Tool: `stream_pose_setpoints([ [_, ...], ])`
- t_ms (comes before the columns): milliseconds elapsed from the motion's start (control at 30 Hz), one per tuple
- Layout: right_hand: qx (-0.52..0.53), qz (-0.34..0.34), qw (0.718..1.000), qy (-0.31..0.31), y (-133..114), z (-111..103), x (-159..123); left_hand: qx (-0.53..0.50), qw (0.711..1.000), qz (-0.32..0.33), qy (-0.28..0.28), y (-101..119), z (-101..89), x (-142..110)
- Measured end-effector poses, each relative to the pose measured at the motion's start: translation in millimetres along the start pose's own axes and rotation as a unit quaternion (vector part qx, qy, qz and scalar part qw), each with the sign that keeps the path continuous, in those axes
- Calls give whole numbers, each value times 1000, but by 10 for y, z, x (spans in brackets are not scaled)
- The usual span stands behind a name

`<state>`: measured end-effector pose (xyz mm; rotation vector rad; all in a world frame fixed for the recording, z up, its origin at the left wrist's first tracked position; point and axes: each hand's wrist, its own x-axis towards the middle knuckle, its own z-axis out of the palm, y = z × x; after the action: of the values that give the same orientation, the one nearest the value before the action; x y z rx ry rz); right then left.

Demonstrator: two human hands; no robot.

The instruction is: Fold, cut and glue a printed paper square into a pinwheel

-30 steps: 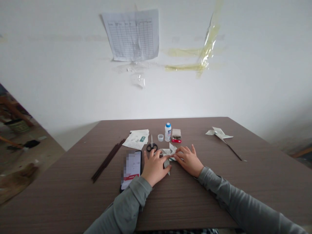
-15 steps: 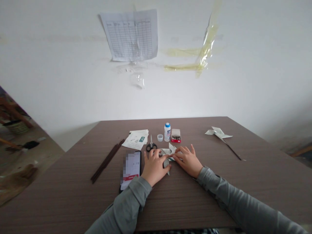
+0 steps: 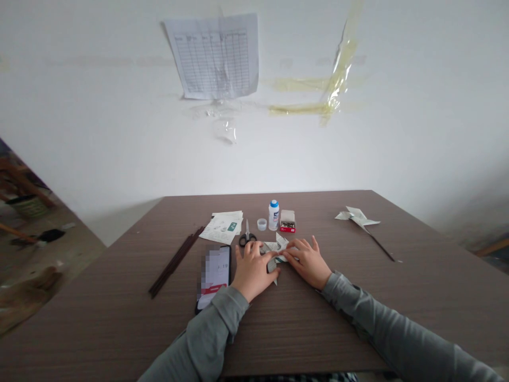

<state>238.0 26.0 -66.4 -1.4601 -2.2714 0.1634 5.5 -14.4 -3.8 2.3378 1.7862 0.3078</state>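
Note:
My left hand (image 3: pixel 254 271) bends over the left side of a paper pinwheel (image 3: pixel 280 242) on the table, its thumb and fingers closed on the paper. From the other side my right hand (image 3: pixel 309 264) presses the pinwheel's middle with thumb and forefinger, the little finger raised. Fingers hide much of the paper; pale printed points stick out at the back and below the left thumb. Just beyond my left hand lie black-handled scissors (image 3: pixel 247 239). A phone (image 3: pixel 214 276) with a lit screen lies left of that hand.
Behind the hands stand a small clear cup (image 3: pixel 261 224), a white bottle with a blue cap (image 3: pixel 273 215) and a red box of small metal pieces (image 3: pixel 288 223). Paper sheets (image 3: pixel 222 226) and dark thin sticks (image 3: pixel 175 262) lie left. A pinwheel on a stick (image 3: pixel 359 217) lies right.
Both hands stay on the pinwheel in nearly the same pose. The whole view has shifted very slightly; nothing on the table has visibly moved.

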Motion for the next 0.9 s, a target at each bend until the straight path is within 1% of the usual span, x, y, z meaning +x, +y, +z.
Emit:
stream_pose_setpoints([
  [133, -3, 7, 1000, 2, -24, -13, 6, -4, 1000, 1, 16, -7, 26, 6],
  [233, -10, 13, 1000, -4, -54, -40, 16, 6, 1000, -4, 18, -14, 37, 15],
  [367, -16, 8, 1000, -11, -70, -57, 14, 15, 1000, 9, 26, -27, 23, 25],
  [533, -2, 6, 1000, -1, -56, -44, -5, 15, 1000, 12, 16, -49, 8, 34],
  [733, -7, -1, 1000, -9, -61, -49, -1, 16, 1000, 12, 21, -58, 15, 46],
  [900, -17, -1, 1000, -10, -69, -74, 16, 11, 999, 11, 30, -36, 42, 9],
])
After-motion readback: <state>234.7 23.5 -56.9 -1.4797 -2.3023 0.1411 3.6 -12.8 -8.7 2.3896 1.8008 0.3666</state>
